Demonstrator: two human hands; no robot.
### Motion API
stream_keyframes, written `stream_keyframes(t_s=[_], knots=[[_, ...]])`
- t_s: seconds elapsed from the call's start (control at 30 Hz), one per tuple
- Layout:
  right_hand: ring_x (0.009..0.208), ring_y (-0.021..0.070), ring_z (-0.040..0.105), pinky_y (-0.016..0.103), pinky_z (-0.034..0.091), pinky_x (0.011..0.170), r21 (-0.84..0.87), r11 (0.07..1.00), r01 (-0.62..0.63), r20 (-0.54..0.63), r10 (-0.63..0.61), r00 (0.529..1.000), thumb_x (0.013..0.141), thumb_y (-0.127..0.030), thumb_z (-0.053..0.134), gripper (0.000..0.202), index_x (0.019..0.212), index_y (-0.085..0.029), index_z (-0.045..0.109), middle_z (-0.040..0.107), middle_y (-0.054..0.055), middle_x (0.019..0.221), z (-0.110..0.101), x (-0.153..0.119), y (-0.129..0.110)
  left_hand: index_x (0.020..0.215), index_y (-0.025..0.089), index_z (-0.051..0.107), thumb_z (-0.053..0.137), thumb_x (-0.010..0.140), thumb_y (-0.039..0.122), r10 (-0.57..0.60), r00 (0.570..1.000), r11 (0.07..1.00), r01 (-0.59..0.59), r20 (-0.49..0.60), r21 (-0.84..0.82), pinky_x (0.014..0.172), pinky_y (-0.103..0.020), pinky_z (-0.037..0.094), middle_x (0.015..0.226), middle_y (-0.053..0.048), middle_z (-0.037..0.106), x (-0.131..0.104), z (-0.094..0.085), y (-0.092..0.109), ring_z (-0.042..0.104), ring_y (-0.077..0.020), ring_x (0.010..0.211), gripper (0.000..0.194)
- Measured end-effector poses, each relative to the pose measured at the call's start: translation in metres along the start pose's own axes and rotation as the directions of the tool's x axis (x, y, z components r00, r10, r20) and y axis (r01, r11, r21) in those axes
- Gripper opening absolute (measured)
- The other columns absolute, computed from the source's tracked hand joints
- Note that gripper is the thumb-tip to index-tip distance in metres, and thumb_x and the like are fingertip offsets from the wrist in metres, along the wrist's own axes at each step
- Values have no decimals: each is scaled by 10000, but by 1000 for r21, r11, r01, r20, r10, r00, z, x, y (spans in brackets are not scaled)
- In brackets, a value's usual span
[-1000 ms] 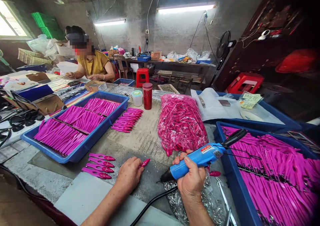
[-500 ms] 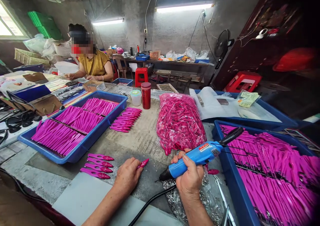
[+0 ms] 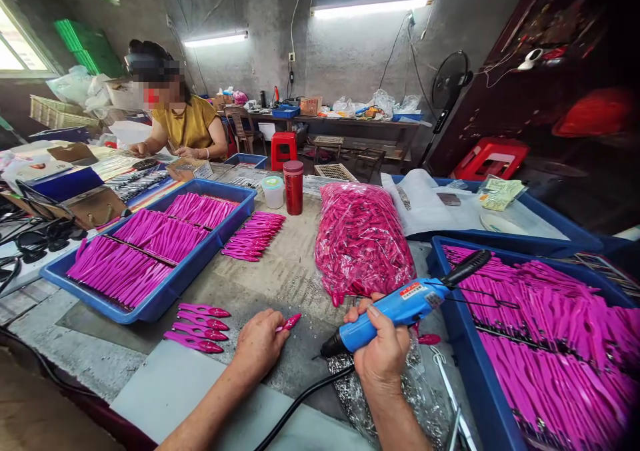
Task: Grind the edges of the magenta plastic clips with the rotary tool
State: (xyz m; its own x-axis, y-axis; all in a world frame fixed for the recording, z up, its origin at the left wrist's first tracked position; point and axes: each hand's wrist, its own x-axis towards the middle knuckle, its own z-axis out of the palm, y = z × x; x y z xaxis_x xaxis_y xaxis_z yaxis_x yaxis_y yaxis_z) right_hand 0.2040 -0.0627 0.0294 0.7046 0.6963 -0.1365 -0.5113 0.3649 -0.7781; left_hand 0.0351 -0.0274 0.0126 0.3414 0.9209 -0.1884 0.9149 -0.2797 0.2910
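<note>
My left hand [image 3: 259, 343] rests on the bench, fingers closed around a slim pink piece with a glossy darker tip [image 3: 291, 320]; most of the piece is hidden under the fingers. In my right hand [image 3: 383, 351] is a blue electric screwdriver [image 3: 387, 319], tilted with its black nose pointing down and left, just above the bench and apart from the pink piece. Its black cord [image 3: 305, 398] runs toward the front edge. Several similar pink pieces with dark tips [image 3: 197, 328] lie in a row left of my left hand.
Blue trays hold pink pieces at left [image 3: 145, 314] and right [image 3: 473, 371]. A plastic bag [image 3: 365, 241] of darker pink parts stands mid-bench. Scissors [image 3: 453, 394] and a bag of small metal parts [image 3: 353, 398] lie near my right hand. A co-worker [image 3: 187, 128] sits across the bench.
The view has shifted slightly. Both hands keep their grips, and the screwdriver stays at about the same place over the bench. The co-worker's head has turned and moved a little left.
</note>
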Motion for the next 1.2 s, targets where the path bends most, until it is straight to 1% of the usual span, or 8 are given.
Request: stream_keyframes(t_s=[0.27, 0.33, 0.47, 0.57, 0.7, 0.87, 1.03, 1.2], knots=[[467, 118, 520, 260, 421, 480, 7, 1000, 5, 16, -5, 1000, 578, -292, 660, 338, 846, -192, 479, 522, -59, 601, -2, -1, 0, 725, 196, 590, 492, 829, 202, -4, 1000, 1000, 4, 11, 19, 659, -226, 349, 805, 5, 597, 0, -2, 3, 558, -140, 810, 143], [473, 123, 523, 266, 421, 488, -4, 1000, 30, 29, -30, 999, 588, -289, 656, 333, 854, -191, 481, 527, -57, 600, -1, -2, 1, 723, 200, 594, 489, 835, 218, -16, 1000, 1000, 16, 8, 27, 658, -228, 350, 809, 4, 596, 0, 0, 3, 557, -141, 816, 155], [483, 130, 533, 283, 420, 515, -51, 991, 120, 73, -117, 991, 613, -290, 640, 310, 864, -188, 490, 538, -50, 611, 4, -5, 3, 734, 213, 603, 486, 842, 233, -20, 1000, 1000, 20, 0, 23, 664, -232, 355, 820, 4, 598, 0, 5, 2, 556, -144, 828, 161], [484, 132, 537, 290, 422, 522, -85, 982, 170, 139, -157, 978, 617, -285, 645, 301, 861, -185, 500, 549, -41, 630, 12, -7, 5, 743, 212, 605, 481, 845, 227, -17, 1000, 1000, 17, -16, 24, 673, -243, 362, 836, -3, 606, -1, 6, 3, 556, -157, 844, 162], [496, 131, 541, 291, 428, 531, -96, 967, 236, 238, -208, 949, 640, -274, 647, 297, 885, -188, 503, 559, -34, 647, 25, -10, 9, 759, 210, 611, 481, 847, 223, -26, 1000, 1000, 26, 1, 7, 693, -253, 375, 874, -8, 617, -3, 5, 5, 555, -168, 871, 157], [519, 123, 543, 281, 433, 535, -89, 956, 281, 344, -235, 909, 663, -246, 652, 277, 890, -186, 505, 559, -27, 682, 41, -11, 17, 776, 209, 618, 475, 852, 222, -16, 1000, 1000, 16, -1, -6, 711, -273, 388, 874, -16, 619, -3, 5, 6, 555, -180, 877, 163], [526, 123, 547, 280, 442, 530, -88, 958, 273, 394, -218, 893, 678, -245, 660, 278, 909, -188, 517, 560, -28, 695, 48, -11, 25, 786, 204, 621, 483, 847, 219, -2, 1000, 1000, 2, -6, -16, 722, -290, 399, 869, -20, 621, -3, 7, 6, 555, -191, 885, 152], [528, 125, 553, 282, 452, 531, -91, 948, 304, 411, -243, 879, 685, -239, 661, 271, 916, -188, 528, 572, -26, 697, 49, -10, 29, 791, 202, 625, 474, 854, 228, 1, 1000, 1000, -2, -11, -13, 730, -304, 406, 876, -26, 625, -3, 7, 6, 557, -200, 894, 165]])
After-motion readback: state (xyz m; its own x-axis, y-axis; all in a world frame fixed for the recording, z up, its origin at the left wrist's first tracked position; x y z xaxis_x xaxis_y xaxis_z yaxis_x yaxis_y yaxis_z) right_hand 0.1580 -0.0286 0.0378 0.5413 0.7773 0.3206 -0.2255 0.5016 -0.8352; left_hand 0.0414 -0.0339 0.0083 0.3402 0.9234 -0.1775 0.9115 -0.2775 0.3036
